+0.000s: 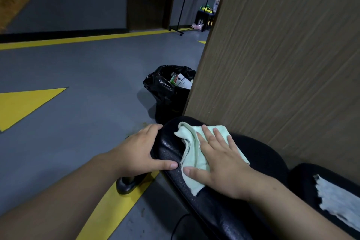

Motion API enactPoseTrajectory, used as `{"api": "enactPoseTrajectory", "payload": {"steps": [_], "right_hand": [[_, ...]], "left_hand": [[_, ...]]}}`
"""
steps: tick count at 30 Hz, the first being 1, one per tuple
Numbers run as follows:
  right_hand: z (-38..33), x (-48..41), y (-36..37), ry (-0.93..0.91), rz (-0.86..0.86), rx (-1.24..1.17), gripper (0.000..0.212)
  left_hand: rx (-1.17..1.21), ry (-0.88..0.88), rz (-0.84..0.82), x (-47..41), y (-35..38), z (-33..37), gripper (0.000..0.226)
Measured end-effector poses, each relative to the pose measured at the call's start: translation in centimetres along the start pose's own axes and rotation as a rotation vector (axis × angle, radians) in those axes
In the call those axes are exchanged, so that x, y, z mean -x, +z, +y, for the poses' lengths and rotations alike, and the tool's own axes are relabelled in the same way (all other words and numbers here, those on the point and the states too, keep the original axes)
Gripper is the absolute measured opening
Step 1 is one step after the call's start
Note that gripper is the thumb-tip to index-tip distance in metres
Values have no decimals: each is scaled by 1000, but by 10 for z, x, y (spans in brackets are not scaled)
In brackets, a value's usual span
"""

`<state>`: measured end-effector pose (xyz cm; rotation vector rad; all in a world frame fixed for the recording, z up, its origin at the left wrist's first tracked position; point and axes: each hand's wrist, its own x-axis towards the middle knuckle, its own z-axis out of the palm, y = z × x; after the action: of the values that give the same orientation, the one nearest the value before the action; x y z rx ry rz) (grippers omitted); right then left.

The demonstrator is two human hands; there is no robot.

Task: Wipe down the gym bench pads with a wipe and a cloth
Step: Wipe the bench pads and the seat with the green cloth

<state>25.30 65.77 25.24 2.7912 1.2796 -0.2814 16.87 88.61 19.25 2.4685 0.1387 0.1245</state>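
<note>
- Head view: right hand [220,163] lies flat on the pale green cloth [192,138], fingers spread wide and pressing it onto the black bench pad [259,154].
- Left hand [140,149] grips the pad's near-left edge, fingers curled over the rim and thumb laid along the top, just beside the cloth, bracing it, I'd say.
- The pad's long axis runs from the rounded end by the fingertips back toward lower right; unwiped surface lies mostly behind the right wrist, so I judge the next stroke pulls back along that line. The right hand is the one on the cloth.
- Second pad [303,179] sits at lower right with a torn white patch [335,199], cut off by the frame edge.
- Wood panel [282,54] hides the pad's far side; no wipe that I can make out. Black bin [167,91] stands beyond on the floor.
</note>
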Motion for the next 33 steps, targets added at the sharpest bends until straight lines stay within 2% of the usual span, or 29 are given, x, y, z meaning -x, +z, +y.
{"api": "enactPoseTrajectory", "payload": {"steps": [5,7,12,17,19,22,25,29,33], "right_hand": [[9,63,8,-11,-32,31,95],[10,94,21,-29,55,89,95],[17,138,53,94,101,97,92],[8,116,33,252,143,-70,89],[14,92,24,362,84,-129,91],[24,51,13,480,26,-172,93],[23,35,9,523,-15,-165,97],[27,50,5,431,-20,-180,100],[38,80,-3,300,-62,-257,87]], "left_hand": [[-58,5,-7,1,-1,1,111],[-118,15,12,0,-1,3,109],[-242,41,103,-4,2,9,113],[-351,66,173,-4,4,27,101],[-370,86,195,-5,4,34,96],[-315,146,231,-7,7,48,86],[-194,306,279,-13,12,77,67],[-125,508,156,-22,28,114,52],[-162,453,-41,-28,45,123,59]]}}
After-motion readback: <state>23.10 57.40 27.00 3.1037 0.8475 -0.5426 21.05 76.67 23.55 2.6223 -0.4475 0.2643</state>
